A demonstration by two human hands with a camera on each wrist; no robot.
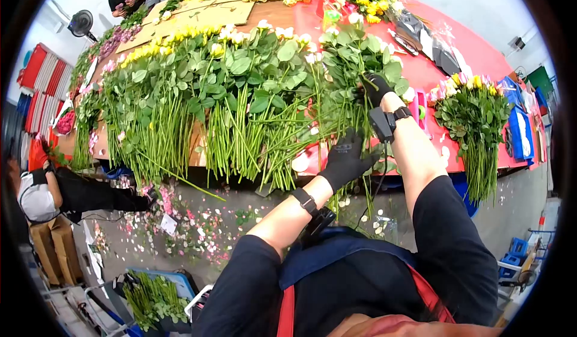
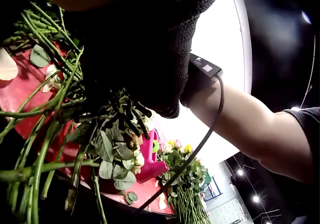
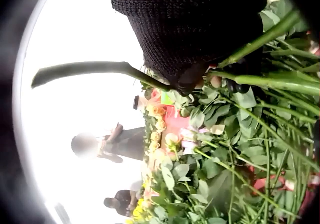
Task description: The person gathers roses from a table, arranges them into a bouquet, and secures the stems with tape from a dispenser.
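Observation:
My right hand [image 1: 375, 89], in a black glove, grips rose stems near the top of a leafy bunch. In the right wrist view, a thick green stem [image 3: 82, 71] sticks out to one side of that hand [image 3: 195, 39], and further stems [image 3: 272, 39] leave on the other. Lower down, my gloved left hand [image 1: 347, 161] is around the lower stems of the bunch [image 1: 354, 105]. In the left wrist view, dark cut stem ends [image 2: 125, 114] show beneath the left hand [image 2: 135, 54], whose fingers are mostly hidden.
A long row of roses [image 1: 240, 90] lies on the red-covered table [image 1: 475, 33], stems toward me. To the right is another rose bunch [image 1: 475, 120], with a pink tool [image 2: 149, 159] before it. Petals [image 1: 186, 229] litter the floor. Another person [image 1: 45, 183] stands at the left.

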